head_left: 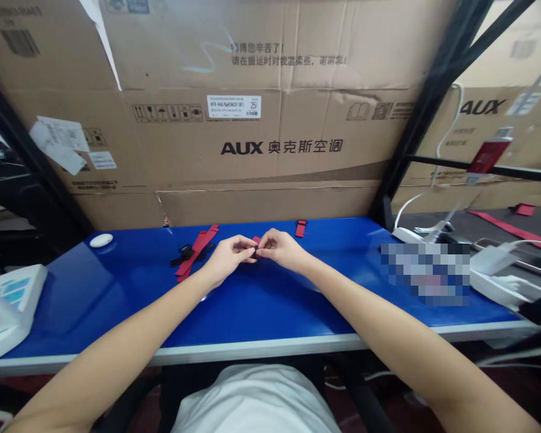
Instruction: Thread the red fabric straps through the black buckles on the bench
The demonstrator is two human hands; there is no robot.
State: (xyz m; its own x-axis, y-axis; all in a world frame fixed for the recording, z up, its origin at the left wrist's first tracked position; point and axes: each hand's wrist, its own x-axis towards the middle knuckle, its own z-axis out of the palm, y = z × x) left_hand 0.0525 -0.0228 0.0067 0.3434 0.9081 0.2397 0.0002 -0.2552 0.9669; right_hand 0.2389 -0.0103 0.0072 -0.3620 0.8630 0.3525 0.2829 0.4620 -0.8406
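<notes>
Over the middle of the blue tabletop, my left hand (229,257) and my right hand (283,248) meet fingertip to fingertip. Between them they pinch a small red webbing strap (256,240) with a dark piece, seemingly a black buckle, at its end; fingers cover most of it. Left of my left hand lie several loose red straps (197,249), crossed over one another. Black plastic buckles (186,250) are scattered around and partly under them. A short red strap with a black buckle (301,228) rests beyond my right hand, near the table's back edge.
A cardboard panel (279,168) stands behind the blue table (297,307). At the left are a white device (13,307) and a round white disc (101,240). A white power strip (496,288) with plugs and cables lies at the right, beside black frame posts (426,114).
</notes>
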